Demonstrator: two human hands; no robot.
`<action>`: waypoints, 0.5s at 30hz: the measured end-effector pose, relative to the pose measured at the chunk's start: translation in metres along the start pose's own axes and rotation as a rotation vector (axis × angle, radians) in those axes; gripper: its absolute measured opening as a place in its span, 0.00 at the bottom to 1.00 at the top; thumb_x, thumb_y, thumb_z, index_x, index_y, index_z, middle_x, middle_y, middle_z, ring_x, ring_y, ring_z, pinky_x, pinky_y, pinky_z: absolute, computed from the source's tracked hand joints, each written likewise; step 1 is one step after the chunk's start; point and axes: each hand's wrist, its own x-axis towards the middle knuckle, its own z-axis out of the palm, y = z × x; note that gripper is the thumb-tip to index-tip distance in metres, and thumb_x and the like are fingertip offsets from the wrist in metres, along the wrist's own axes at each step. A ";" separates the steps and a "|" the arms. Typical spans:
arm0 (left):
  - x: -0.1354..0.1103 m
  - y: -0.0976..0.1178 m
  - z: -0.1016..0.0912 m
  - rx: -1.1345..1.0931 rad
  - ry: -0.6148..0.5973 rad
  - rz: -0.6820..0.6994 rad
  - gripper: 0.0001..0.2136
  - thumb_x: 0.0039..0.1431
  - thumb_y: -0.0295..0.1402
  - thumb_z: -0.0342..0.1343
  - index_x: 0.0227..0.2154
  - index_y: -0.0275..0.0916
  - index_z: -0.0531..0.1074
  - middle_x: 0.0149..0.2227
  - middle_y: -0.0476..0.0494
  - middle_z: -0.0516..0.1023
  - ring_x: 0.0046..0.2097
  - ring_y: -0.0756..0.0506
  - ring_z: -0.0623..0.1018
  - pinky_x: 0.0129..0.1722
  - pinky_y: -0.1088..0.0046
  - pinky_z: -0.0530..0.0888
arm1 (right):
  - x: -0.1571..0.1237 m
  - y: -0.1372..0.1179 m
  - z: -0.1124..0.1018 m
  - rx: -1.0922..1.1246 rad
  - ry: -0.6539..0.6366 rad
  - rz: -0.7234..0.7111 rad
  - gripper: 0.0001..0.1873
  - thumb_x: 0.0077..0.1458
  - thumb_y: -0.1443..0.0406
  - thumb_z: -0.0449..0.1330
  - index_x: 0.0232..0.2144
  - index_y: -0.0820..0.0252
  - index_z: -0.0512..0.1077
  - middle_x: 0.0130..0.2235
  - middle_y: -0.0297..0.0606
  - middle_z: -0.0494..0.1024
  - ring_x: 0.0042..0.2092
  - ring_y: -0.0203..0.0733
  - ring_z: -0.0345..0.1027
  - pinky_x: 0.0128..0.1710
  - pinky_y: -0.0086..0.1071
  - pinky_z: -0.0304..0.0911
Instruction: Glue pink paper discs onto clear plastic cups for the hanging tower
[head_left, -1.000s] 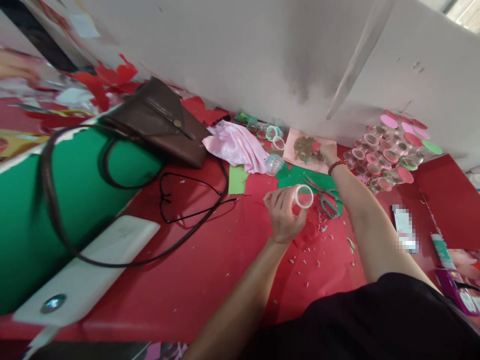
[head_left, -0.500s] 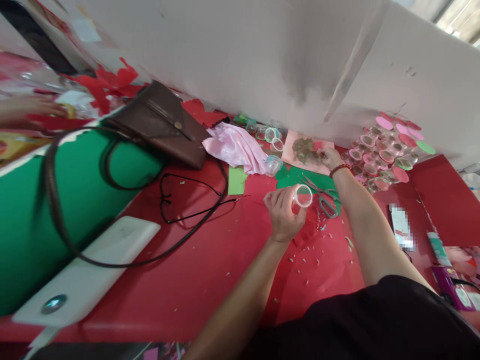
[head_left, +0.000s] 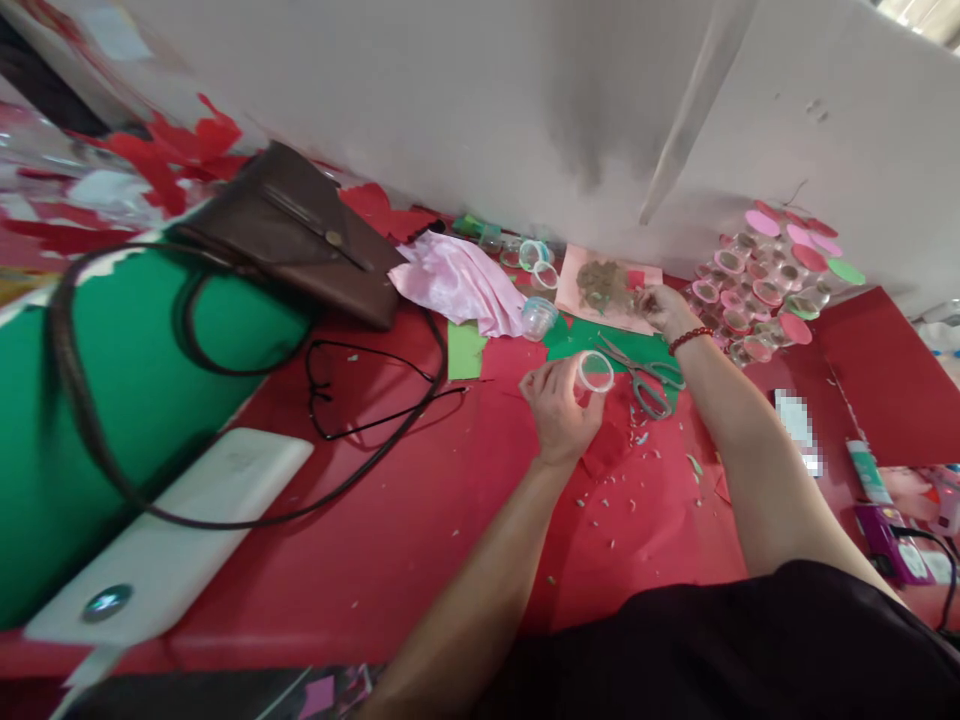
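the left hand (head_left: 561, 415) curls round a clear cup (head_left: 595, 371) above the red surface (head_left: 397, 530). the right hand (head_left: 661, 308) bends beside a brown heap (head_left: 604, 284) on pink paper (head_left: 568, 300); whether it pinches any cannot be told. gathering seems in hand; the next move likely wants a steady cup.

Clear cup in the left hand, brown heap on a pink sheet.
The cup (head_left: 595, 373) is see-through with a round, pale rim, held above the counter (head_left: 405, 520) in the left hand (head_left: 559, 408), mouth facing the camera. The heap (head_left: 602, 284) is loose, spread unevenly over the flat sheet (head_left: 571, 312); the right hand's (head_left: 661, 308) fingers are at its right side, their grip unclear.
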 end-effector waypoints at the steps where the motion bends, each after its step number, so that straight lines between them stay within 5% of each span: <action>1: 0.000 -0.001 0.001 0.006 -0.012 -0.014 0.22 0.56 0.39 0.64 0.54 0.39 0.77 0.48 0.34 0.85 0.53 0.33 0.79 0.56 0.53 0.66 | -0.008 -0.003 -0.001 0.012 -0.009 0.045 0.18 0.51 0.85 0.55 0.22 0.61 0.63 0.23 0.28 0.65 0.21 0.23 0.54 0.19 0.13 0.51; 8: 0.004 -0.001 0.001 0.002 -0.078 -0.099 0.23 0.54 0.41 0.66 0.53 0.41 0.77 0.50 0.36 0.85 0.54 0.32 0.78 0.58 0.52 0.66 | -0.079 -0.017 -0.011 0.106 -0.137 0.245 0.16 0.62 0.81 0.55 0.25 0.61 0.67 0.22 0.30 0.67 0.20 0.23 0.57 0.17 0.10 0.55; 15: 0.008 -0.001 -0.001 -0.019 -0.123 -0.166 0.24 0.54 0.41 0.68 0.53 0.41 0.76 0.51 0.35 0.84 0.56 0.31 0.77 0.59 0.50 0.67 | -0.139 -0.004 -0.013 0.092 -0.357 0.348 0.16 0.59 0.82 0.61 0.27 0.60 0.68 0.21 0.25 0.67 0.18 0.22 0.58 0.16 0.10 0.54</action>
